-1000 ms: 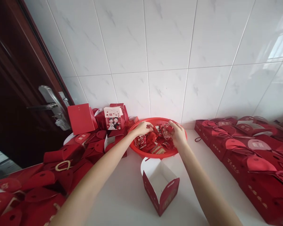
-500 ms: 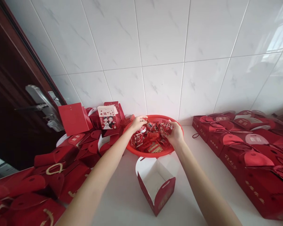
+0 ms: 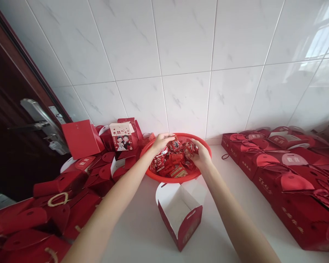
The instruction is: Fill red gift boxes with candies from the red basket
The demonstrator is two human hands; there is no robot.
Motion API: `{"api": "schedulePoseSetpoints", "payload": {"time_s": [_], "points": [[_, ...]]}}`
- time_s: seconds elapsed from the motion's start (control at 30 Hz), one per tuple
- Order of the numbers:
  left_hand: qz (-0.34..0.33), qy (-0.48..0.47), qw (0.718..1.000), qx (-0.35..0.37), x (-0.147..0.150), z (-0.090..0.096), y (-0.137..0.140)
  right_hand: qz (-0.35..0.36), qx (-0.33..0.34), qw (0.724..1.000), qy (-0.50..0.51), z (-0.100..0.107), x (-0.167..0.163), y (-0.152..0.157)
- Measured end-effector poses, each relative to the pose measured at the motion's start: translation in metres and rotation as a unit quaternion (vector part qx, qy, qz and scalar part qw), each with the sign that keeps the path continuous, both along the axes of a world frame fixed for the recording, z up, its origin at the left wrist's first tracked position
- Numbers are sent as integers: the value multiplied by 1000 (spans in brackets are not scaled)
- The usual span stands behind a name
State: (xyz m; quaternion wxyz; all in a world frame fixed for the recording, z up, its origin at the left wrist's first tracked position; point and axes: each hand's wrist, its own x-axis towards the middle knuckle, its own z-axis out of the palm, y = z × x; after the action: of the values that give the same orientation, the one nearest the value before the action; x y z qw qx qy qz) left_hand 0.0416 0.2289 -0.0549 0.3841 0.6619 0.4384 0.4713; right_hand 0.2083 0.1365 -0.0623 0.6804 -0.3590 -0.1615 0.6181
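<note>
A round red plastic basket (image 3: 175,180) stands against the tiled wall, holding many small shiny red candy packets (image 3: 177,158). My left hand (image 3: 162,143) reaches over its left side, the fingertips closed on the top edge of a red candy packet (image 3: 176,144) with a dark printed character. At the right side of the basket, my right hand (image 3: 202,155) has its thumb and fingers closed around red wrapped candies (image 3: 190,148); how many is partly hidden. Just in front of the basket, between my forearms, an open red gift box (image 3: 179,215) with a white inside stands with nothing in it.
Red gift boxes (image 3: 71,179) lie heaped at the left, with a white-fronted box (image 3: 122,137) showing a cartoon couple behind. Closed red boxes (image 3: 279,197) with cords stand in rows at the right. A dark door with a metal handle (image 3: 41,120) is at far left.
The view has shifted slightly. My left fingertips have come onto the dark-printed packet, which sits a little higher. My right hand stays on its candies at the basket's right side.
</note>
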Motion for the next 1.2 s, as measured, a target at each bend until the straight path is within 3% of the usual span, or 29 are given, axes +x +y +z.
{"api": "schedulePoseSetpoints", "payload": {"time_s": [0.27,0.57,0.7,0.97,1.1,1.2], "points": [[-90,18,995,30,28,11,-16,58,-7,997,-53,1,-1,-3],[-90,-6,996,26,26,3,-15,87,25,988,-121,5,-3,-10],[-94,-16,995,35,24,1,-16,63,23,987,-143,7,-4,-12],[-185,10,983,-3,23,4,-29,-13,12,993,-121,8,-5,-11],[-191,33,980,-46,22,2,-30,-22,9,990,-136,9,-6,-13],[-152,34,988,-3,21,0,-27,-28,18,989,-147,9,-7,-13]]}}
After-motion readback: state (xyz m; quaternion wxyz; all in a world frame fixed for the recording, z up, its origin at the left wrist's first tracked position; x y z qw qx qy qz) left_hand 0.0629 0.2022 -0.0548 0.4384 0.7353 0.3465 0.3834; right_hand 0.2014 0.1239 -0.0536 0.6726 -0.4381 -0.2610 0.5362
